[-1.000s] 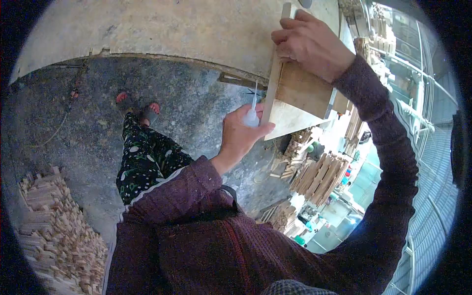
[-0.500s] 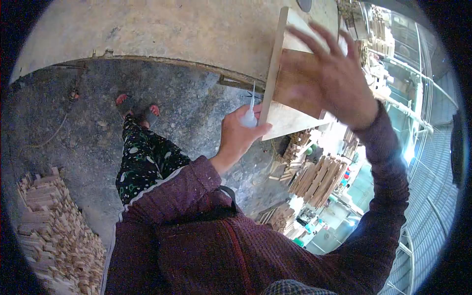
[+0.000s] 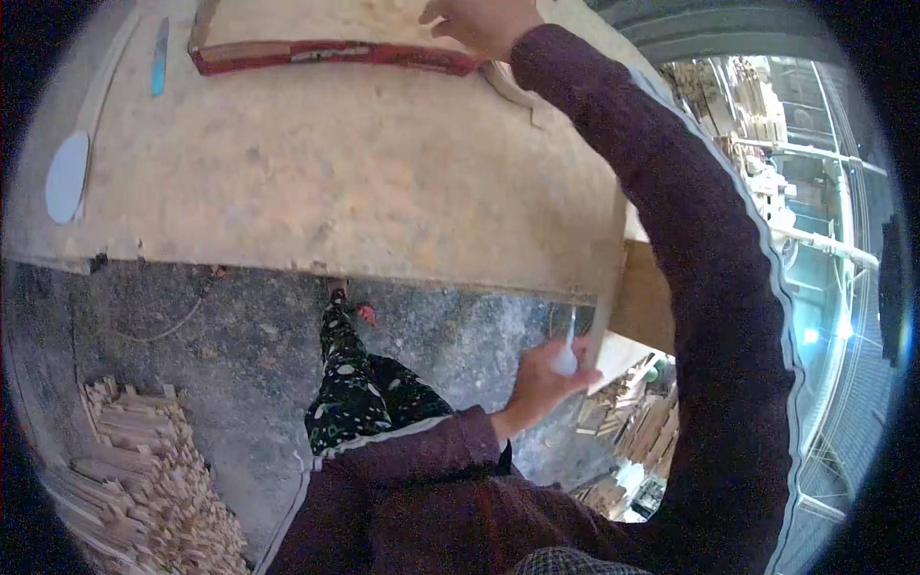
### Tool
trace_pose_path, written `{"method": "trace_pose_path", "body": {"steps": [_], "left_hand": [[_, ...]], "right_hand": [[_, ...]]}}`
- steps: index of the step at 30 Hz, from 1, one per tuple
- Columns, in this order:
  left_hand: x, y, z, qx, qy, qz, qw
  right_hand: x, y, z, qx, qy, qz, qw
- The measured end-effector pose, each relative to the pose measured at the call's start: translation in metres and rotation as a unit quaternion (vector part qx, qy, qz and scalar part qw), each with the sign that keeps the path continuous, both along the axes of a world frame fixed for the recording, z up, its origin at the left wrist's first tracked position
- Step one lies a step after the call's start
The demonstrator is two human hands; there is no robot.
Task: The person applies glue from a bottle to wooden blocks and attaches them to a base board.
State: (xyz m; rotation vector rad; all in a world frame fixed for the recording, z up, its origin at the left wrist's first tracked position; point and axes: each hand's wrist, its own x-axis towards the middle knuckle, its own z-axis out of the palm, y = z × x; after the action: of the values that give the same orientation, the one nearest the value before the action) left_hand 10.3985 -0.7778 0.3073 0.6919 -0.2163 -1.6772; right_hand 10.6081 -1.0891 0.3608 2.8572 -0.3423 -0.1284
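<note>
Low at the right of centre, my left hand (image 3: 539, 391) is closed around a small white bottle (image 3: 565, 361) with a thin pointed nozzle, facing up. Its fingertips touch the lower end of a pale board (image 3: 604, 316), which stands on edge beside the worktop. A brown wooden panel (image 3: 640, 299) meets this board, partly hidden behind my right sleeve. My right hand (image 3: 487, 25) is at the top edge, over the right end of a shallow box with a red rim (image 3: 335, 54). Its visible fingers are slightly bent and apart, with nothing seen between them.
The large worktop (image 3: 316, 172) bears a blue-grey strip (image 3: 160, 59) and a pale oval piece (image 3: 68, 179) at the left. Wood strips (image 3: 163, 470) are piled on the floor at lower left. More timber (image 3: 652, 422) lies behind the panel.
My right hand has moved from the wooden panel up and left to the red-rimmed box. The view has shifted, showing more worktop. My left hand still holds the bottle at the board.
</note>
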Motion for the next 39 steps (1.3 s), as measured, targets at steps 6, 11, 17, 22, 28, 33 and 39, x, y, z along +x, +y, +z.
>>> {"method": "trace_pose_path", "body": {"steps": [6, 11, 17, 22, 28, 33, 39], "left_hand": [[0.023, -0.029, 0.007, 0.0, -0.07, -0.05, 0.996], [0.015, -0.049, 0.003, -0.034, -0.029, -0.034, 0.998], [0.038, -0.083, 0.039, -0.011, -0.01, -0.058, 0.998], [0.039, -0.097, 0.069, 0.003, 0.075, -0.047, 0.996], [0.031, -0.109, 0.117, -0.029, -0.02, -0.035, 0.999], [0.02, -0.107, 0.135, -0.043, -0.055, -0.046, 0.997], [0.008, -0.095, 0.147, -0.057, -0.087, -0.04, 0.994]], "right_hand": [[0.038, -0.029, -0.031, 0.043, 0.045, -0.054, 0.997], [0.028, -0.054, -0.055, 0.143, 0.025, -0.028, 0.989], [-0.027, -0.087, 0.037, 0.364, 0.015, 0.127, 0.922], [-0.13, -0.037, 0.156, 0.341, 0.121, 0.077, 0.929], [-0.177, -0.02, 0.255, 0.297, 0.257, 0.061, 0.918], [-0.229, -0.017, 0.255, 0.173, 0.175, 0.018, 0.969], [-0.247, -0.002, 0.268, 0.118, 0.172, 0.014, 0.978]]}}
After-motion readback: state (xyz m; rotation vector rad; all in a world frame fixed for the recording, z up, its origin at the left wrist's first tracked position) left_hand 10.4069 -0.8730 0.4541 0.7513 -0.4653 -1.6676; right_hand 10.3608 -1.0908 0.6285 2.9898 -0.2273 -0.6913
